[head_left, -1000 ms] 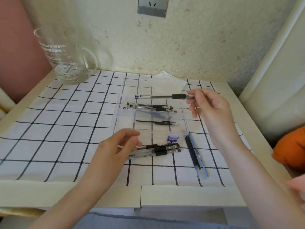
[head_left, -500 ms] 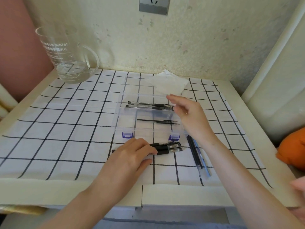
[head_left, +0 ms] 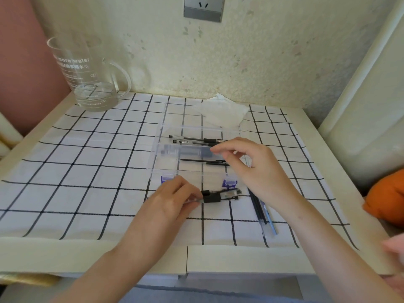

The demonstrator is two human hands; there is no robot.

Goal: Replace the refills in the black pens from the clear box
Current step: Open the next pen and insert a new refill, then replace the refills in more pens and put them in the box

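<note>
A clear box with two purple latches stands open in the middle of the checked cloth. Two black pens lie in its back compartment, a blurred dark pen lies in the one in front of them, and thin black refills lie nearer me. My right hand hovers over the box's right side with fingers loosely curled and nothing visibly held. Just in front of the box lie more black pens; my left hand grips them at their left end.
Several loose refills, black and blue, lie on the cloth right of the pens. A glass jug stands at the back left, and a crumpled tissue lies behind the box. An orange object is at the right edge.
My right hand carried a pen down into the box and let it go. My left hand moved down onto the pens in front of the box and took hold of them.
</note>
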